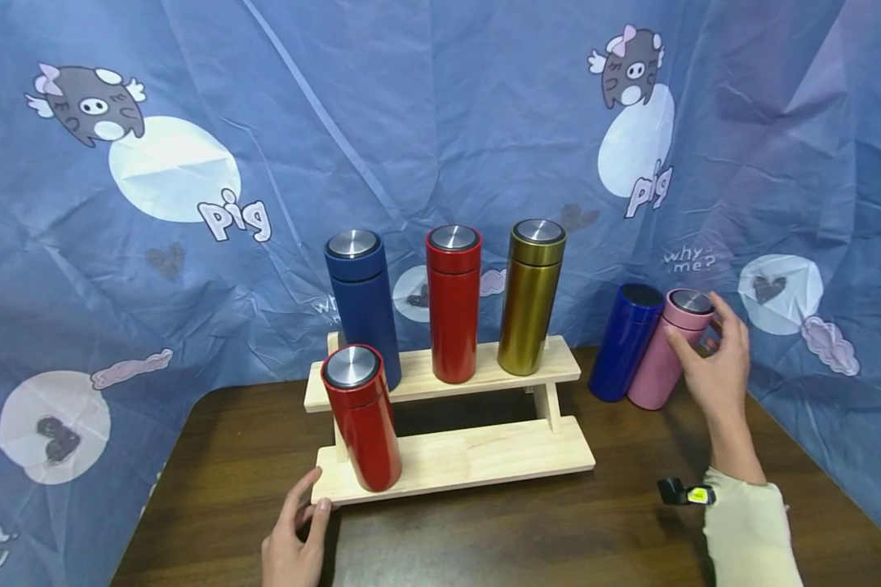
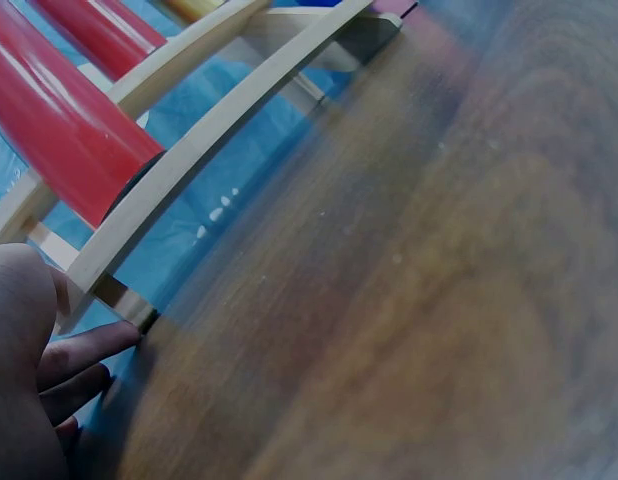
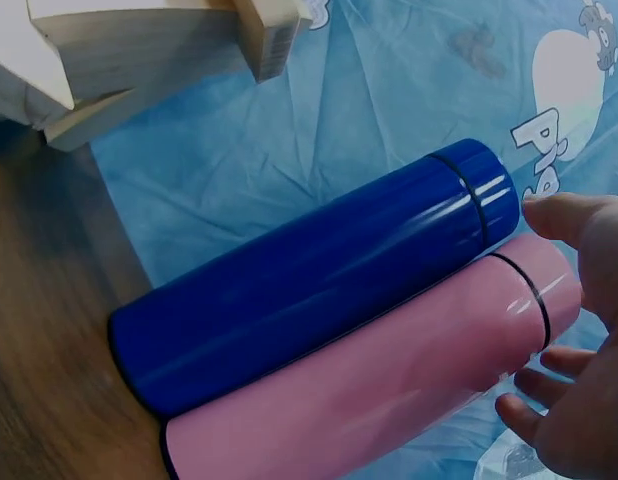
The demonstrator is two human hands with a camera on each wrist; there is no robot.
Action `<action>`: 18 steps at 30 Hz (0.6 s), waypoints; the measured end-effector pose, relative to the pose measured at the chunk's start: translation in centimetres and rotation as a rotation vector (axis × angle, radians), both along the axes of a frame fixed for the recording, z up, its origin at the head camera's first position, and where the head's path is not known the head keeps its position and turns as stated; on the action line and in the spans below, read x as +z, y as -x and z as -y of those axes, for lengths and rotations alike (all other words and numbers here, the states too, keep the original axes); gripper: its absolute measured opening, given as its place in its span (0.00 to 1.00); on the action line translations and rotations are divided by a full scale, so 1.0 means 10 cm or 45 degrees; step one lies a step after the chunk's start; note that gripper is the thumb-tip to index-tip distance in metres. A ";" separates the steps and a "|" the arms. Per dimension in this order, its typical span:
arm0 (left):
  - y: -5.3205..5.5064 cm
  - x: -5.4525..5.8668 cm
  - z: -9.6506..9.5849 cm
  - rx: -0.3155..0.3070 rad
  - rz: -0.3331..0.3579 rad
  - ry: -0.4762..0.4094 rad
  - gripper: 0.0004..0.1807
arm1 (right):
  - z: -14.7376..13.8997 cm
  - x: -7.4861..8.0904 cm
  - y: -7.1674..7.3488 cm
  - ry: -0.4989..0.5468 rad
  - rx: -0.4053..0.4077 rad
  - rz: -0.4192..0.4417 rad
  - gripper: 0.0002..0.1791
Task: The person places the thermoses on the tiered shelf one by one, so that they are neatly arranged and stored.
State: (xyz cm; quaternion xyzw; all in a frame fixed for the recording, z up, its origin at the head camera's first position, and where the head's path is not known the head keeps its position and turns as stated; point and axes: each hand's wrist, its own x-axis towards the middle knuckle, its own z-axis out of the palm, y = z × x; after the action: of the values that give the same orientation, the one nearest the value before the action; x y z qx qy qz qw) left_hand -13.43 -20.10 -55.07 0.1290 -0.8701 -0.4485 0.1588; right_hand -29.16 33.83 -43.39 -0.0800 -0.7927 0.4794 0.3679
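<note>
My left hand (image 1: 294, 534) rests at the left front corner of a two-tier wooden rack (image 1: 477, 456). Its thumb and forefinger touch or nearly touch the corner, with the fingers loosely extended. A red thermos (image 1: 370, 440) stands on the lower shelf close by. On the right, my right hand (image 1: 723, 359) surrounds the top of a pink thermos (image 1: 657, 367), fingers spread. The right wrist view shows its thumb by the lid and several fingertips beside the pink body; firm contact cannot be made out. A glossy blue thermos (image 3: 319, 280) stands against the pink one.
The upper shelf bears a dark blue thermos (image 1: 363, 302), another red thermos (image 1: 453, 310) and a gold thermos (image 1: 532, 302). A brown wooden table (image 1: 521, 538) lies under everything. Behind it hangs a blue cloth (image 1: 382, 98) printed with pigs.
</note>
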 end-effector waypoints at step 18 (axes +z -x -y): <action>0.00 0.00 0.00 0.018 -0.024 0.004 0.25 | -0.04 -0.20 0.10 0.052 0.052 -0.043 0.49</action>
State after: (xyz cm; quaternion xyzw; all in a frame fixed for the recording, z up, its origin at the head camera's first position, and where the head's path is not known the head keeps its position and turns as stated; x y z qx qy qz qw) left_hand -13.39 -20.09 -55.11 0.1307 -0.8682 -0.4472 0.1705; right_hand -30.17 34.21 -45.36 -0.0632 -0.7778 0.5043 0.3698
